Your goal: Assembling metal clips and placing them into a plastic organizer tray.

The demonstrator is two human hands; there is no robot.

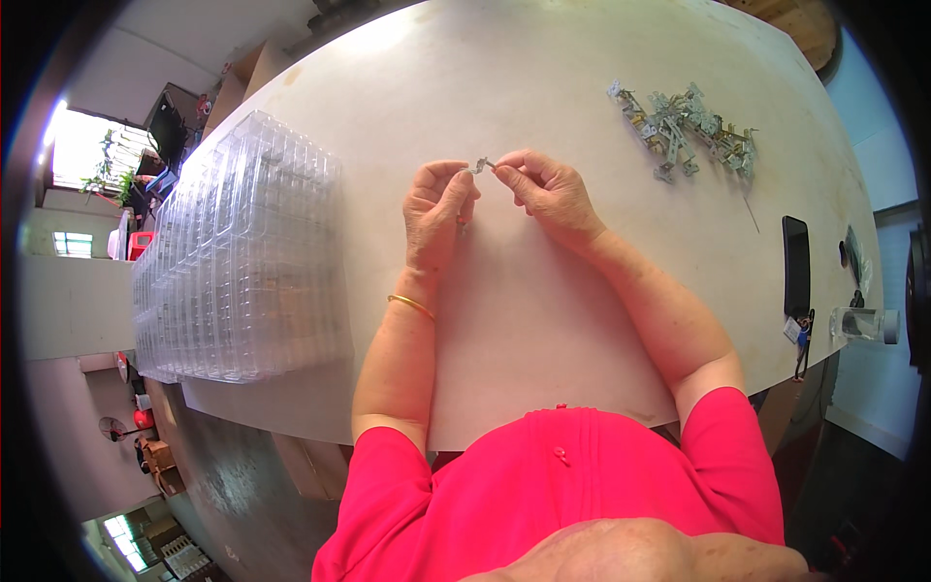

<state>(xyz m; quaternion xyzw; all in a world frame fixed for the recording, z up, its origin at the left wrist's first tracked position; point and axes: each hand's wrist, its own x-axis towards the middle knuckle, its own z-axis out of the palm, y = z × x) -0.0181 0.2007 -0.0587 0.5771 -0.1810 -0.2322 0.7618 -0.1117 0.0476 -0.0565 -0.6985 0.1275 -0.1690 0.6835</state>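
Above the middle of the table, a small bent metal piece [480,166] spans the gap between my two hands. My left hand [435,210] pinches its left end between thumb and fingers, the other fingers curled in. From the right, my right hand [555,197] grips the other end with thumb and forefinger. Part of the piece is hidden by my fingertips, and its exact kind is too small to make out. A loose pile of similar metal parts [685,128], silvery with some brass-coloured bits, lies at the far right.
A tall stack of clear plastic trays [254,262] stands on the left of the pale table [543,87]. Along the right edge lie a black phone [796,267], keys on a strap [803,335] and a clear bottle [861,324]. A thin metal rod [752,211] sticks out of the pile.
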